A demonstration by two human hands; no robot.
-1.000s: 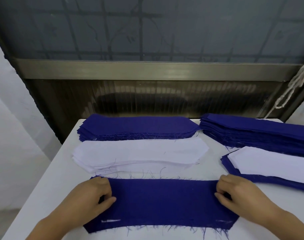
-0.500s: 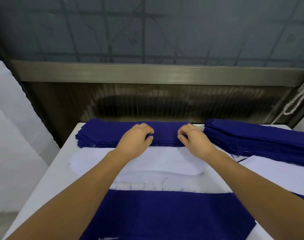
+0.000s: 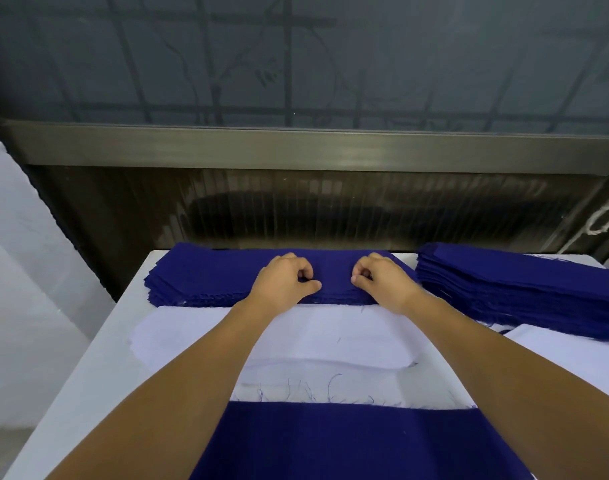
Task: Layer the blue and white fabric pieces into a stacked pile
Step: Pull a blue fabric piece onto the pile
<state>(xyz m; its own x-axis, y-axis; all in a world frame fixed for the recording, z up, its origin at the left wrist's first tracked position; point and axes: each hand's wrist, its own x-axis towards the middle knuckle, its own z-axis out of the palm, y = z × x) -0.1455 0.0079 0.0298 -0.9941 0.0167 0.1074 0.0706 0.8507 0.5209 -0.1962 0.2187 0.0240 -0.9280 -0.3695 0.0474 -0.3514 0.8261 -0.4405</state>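
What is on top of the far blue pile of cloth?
Both hands rest on the far blue pile: the left hand and the right hand, fingers curled at its top piece. Whether they have pinched it is hidden under the fingers.

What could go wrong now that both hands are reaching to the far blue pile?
Both the left hand and the right hand pinch at the top of the far blue stack, whose layers are thin, so they might lift several pieces instead of one. The forearms cross low over the white stack, so pulling back could drag its top sheet askew. Loose threads along the near blue piece could snag too.
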